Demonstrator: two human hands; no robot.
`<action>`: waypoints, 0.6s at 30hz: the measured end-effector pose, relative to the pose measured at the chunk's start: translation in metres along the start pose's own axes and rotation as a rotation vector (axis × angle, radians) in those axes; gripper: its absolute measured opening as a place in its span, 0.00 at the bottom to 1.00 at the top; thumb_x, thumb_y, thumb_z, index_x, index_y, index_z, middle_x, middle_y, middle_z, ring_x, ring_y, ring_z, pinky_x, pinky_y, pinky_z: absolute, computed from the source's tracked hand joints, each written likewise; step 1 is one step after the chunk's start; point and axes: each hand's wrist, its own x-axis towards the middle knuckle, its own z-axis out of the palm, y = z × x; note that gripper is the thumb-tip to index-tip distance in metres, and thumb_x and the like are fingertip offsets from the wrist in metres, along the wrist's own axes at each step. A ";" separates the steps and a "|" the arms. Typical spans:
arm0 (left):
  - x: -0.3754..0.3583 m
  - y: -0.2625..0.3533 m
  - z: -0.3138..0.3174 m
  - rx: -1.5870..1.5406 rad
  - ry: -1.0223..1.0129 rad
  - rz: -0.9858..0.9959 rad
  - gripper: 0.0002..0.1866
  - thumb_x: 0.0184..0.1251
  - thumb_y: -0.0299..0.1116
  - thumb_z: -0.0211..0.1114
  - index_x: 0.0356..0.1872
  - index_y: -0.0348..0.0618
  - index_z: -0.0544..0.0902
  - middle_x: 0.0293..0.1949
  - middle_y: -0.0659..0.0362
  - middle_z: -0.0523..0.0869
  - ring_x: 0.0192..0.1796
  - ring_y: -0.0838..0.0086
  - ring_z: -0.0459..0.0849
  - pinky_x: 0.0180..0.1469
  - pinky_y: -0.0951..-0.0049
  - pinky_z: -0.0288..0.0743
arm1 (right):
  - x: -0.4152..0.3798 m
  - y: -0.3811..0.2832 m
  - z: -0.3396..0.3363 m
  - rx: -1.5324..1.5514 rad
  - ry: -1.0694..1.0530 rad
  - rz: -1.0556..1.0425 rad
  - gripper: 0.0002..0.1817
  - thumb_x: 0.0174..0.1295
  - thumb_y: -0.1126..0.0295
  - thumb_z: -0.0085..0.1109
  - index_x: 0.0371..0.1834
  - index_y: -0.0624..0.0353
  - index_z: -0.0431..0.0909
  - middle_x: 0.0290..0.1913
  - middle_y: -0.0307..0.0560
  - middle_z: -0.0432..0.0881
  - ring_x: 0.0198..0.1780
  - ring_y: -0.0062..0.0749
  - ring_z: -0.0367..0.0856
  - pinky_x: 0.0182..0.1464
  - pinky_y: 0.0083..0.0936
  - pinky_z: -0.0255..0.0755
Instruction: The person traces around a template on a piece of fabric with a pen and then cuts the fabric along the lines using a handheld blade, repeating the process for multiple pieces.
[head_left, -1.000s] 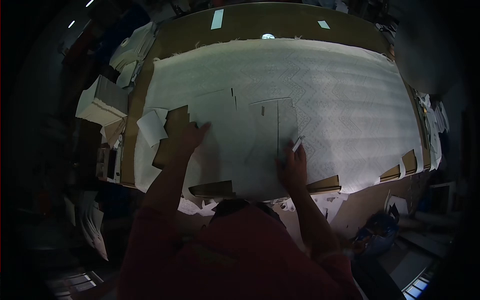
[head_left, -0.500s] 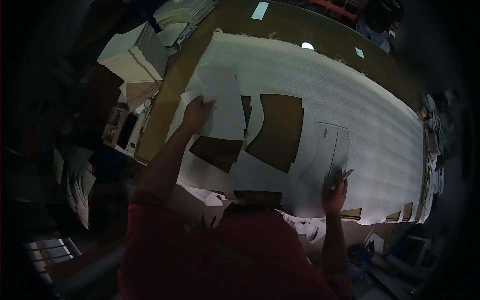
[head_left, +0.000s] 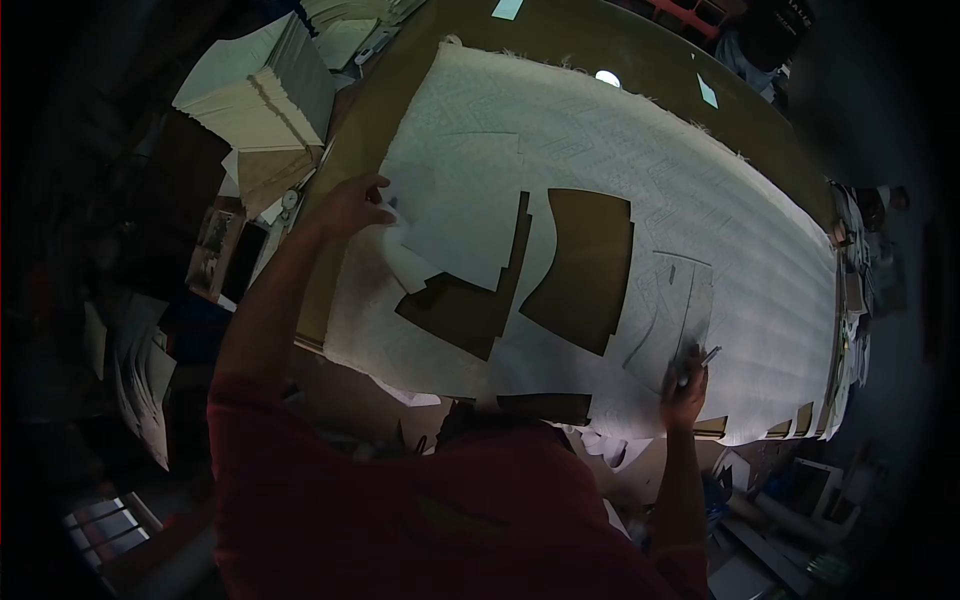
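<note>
My left hand (head_left: 352, 207) is at the left side of the white patterned fabric (head_left: 770, 290), its thumb and index finger apart. Beside the thumb, a pale curled flap (head_left: 402, 255) rises from the sheet. A pale, straight-edged panel (head_left: 460, 205) lies just right of that hand. My right hand (head_left: 684, 395) is closed around a slim silver-coloured tool (head_left: 711, 355) whose tip sticks out; its exact kind is hidden by the fingers. Beyond this hand, a narrow panel outline (head_left: 683, 290) shows on the fabric. Brown tabletop shows through a large curved cut-out (head_left: 583, 265) and an angular gap (head_left: 465, 315).
A tall stack of cream sheets (head_left: 265, 95) stands at the left. Below it is an open box (head_left: 228, 250). Loose white sheets (head_left: 145, 370) hang lower left. Across the brown table (head_left: 570, 45) stands another person (head_left: 755, 50). White scraps (head_left: 610, 448) lie under the near edge.
My left hand has moved left, off the pale panel it was holding, and its fingers have parted. The right hand still grips the silver tool. The whole view has shifted slightly.
</note>
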 end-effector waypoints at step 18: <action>-0.030 0.042 0.073 0.155 0.422 -0.087 0.32 0.59 0.55 0.81 0.53 0.39 0.85 0.50 0.46 0.91 0.50 0.52 0.91 0.52 0.54 0.84 | 0.001 0.005 0.001 -0.057 -0.020 -0.027 0.20 0.72 0.69 0.61 0.64 0.61 0.72 0.74 0.65 0.76 0.75 0.70 0.70 0.75 0.54 0.65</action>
